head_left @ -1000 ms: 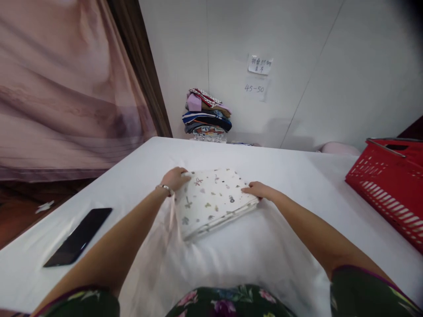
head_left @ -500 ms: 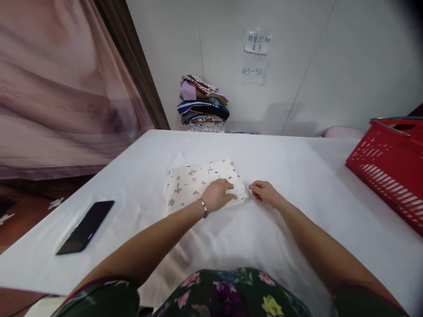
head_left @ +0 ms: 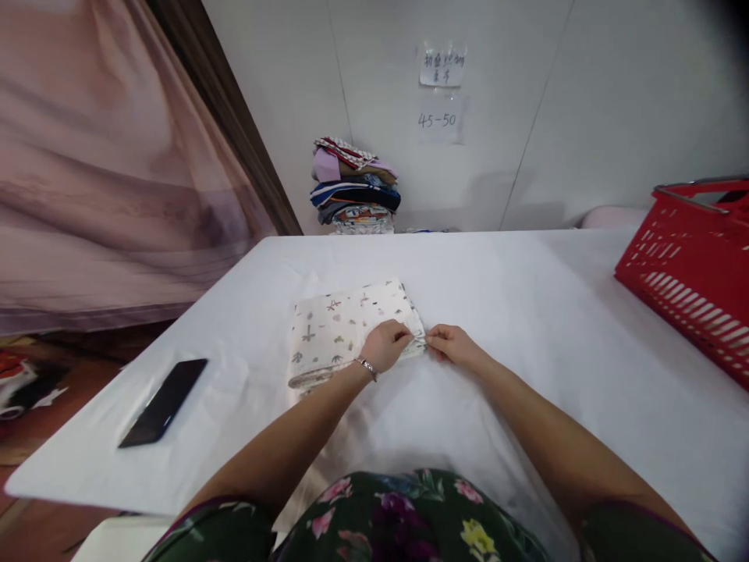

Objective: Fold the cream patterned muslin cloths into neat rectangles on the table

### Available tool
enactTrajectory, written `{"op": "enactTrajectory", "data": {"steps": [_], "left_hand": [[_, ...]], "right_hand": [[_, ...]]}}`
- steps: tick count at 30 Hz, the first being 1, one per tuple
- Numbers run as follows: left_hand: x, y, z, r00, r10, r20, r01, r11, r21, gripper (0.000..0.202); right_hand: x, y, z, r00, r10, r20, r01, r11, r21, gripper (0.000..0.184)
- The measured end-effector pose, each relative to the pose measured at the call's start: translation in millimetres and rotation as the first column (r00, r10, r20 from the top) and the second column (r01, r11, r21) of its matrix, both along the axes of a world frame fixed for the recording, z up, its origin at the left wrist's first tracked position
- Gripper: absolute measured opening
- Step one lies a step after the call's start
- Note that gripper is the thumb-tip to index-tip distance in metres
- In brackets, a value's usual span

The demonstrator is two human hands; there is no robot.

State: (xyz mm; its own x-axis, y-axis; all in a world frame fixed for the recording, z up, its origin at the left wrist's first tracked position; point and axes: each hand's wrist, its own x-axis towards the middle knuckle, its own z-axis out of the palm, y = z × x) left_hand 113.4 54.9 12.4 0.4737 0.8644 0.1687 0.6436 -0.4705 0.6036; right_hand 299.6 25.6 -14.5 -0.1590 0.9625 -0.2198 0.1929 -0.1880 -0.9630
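A folded cream cloth [head_left: 336,328] with small printed figures lies on the white table [head_left: 527,312] in front of me. My left hand [head_left: 383,345], with a bracelet on the wrist, rests on the cloth's near right corner with its fingers curled, pinching the edge. My right hand [head_left: 448,343] meets it at the same corner, fingers pinched on the cloth's edge. The two hands nearly touch.
A black phone [head_left: 164,402] lies near the table's left edge. A red plastic basket [head_left: 696,265] stands at the right. A pile of folded clothes [head_left: 354,187] sits against the white wall behind the table. A pink curtain [head_left: 105,156] hangs at the left.
My left hand moved from the cloth's far left corner across to its near right corner. My right hand closed in to meet it there. The view shifted slightly.
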Motion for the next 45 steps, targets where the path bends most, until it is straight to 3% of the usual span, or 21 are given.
{"op": "enactTrajectory", "data": {"steps": [6, 17, 22, 28, 33, 38, 41, 45], "left_hand": [[0, -3, -3.0, 0.997, 0.031, 0.073, -0.031, 1.0, 0.004, 0.012], [8, -7, -4.7, 0.998, 0.01, 0.056, -0.012, 0.999, 0.045, 0.012], [10, -3, -6.3, 0.997, 0.063, 0.043, -0.061, 0.997, -0.04, 0.017], [9, 0, -4.5, 0.989, 0.122, 0.082, -0.108, 0.982, -0.155, 0.016], [6, -3, -3.4, 0.999, 0.025, 0.021, -0.026, 0.998, 0.053, 0.015], [3, 0, -1.7, 0.976, -0.153, -0.156, 0.193, 0.938, 0.288, 0.02], [2, 1, 0.1, 0.952, -0.178, -0.249, 0.263, 0.894, 0.364, 0.021], [2, 0, 1.2, 0.957, -0.211, -0.201, 0.274, 0.888, 0.371, 0.016]], "right_hand": [[-5, 0, -5.9, 0.994, -0.048, -0.094, 0.038, 0.994, -0.102, 0.014], [-14, -1, -2.8, 0.978, -0.125, -0.166, 0.116, 0.991, -0.063, 0.015], [-13, -2, -3.2, 0.963, -0.139, -0.232, 0.12, 0.988, -0.094, 0.015], [-7, -4, 1.8, 0.924, -0.112, -0.365, 0.027, 0.973, -0.229, 0.018], [-6, -4, 5.9, 0.919, -0.12, -0.376, 0.013, 0.961, -0.275, 0.013], [-9, -5, 6.4, 0.907, -0.137, -0.398, 0.037, 0.968, -0.248, 0.014], [-10, -5, 4.0, 0.903, -0.134, -0.408, 0.043, 0.974, -0.224, 0.017], [-10, -5, 2.8, 0.9, -0.124, -0.419, 0.043, 0.979, -0.197, 0.024]]}}
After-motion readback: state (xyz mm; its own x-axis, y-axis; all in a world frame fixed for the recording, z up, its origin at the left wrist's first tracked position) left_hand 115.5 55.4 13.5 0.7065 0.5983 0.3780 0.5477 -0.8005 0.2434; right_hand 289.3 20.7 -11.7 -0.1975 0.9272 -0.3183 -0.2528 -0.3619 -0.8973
